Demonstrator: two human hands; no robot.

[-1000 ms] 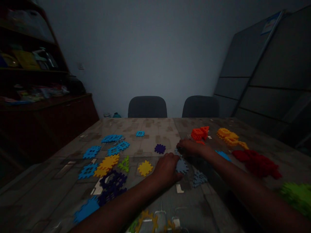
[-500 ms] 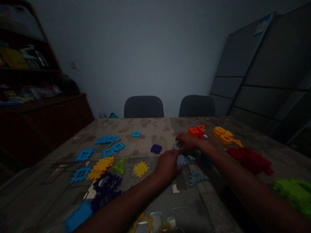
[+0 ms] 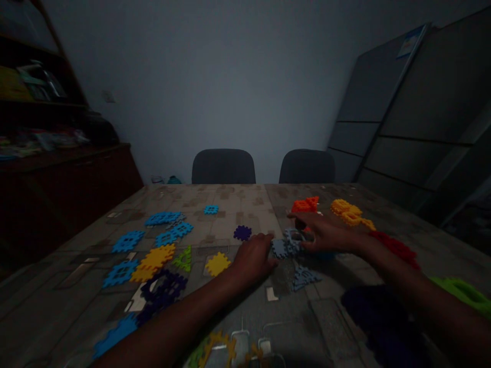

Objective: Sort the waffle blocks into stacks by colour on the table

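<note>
The room is dim. My left hand (image 3: 253, 258) rests curled on the patterned table (image 3: 238, 204), its fingertips against a grey-blue toothed tile (image 3: 279, 249). My right hand (image 3: 324, 234) lies just right of it with fingers stretched over joined grey-blue tiles (image 3: 294, 237). Another grey-blue triangular tile (image 3: 303, 277) lies near me below both hands. A small purple tile (image 3: 242, 232) and a yellow tile (image 3: 217, 264) sit left of my left hand.
Blue tiles (image 3: 163, 220), orange-yellow tiles (image 3: 153, 258) and dark purple tiles (image 3: 163, 286) spread on the left. Orange pieces (image 3: 305, 205), yellow pieces (image 3: 351, 213), red pieces (image 3: 397, 248) and green pieces (image 3: 462, 292) lie right. Two chairs (image 3: 223, 166) stand behind the table; a dark cabinet (image 3: 69, 179) stands left.
My right hand opened out flat and shifted right over the joined grey tiles. My left hand slid slightly forward. The view drifted, so everything sits a little further left.
</note>
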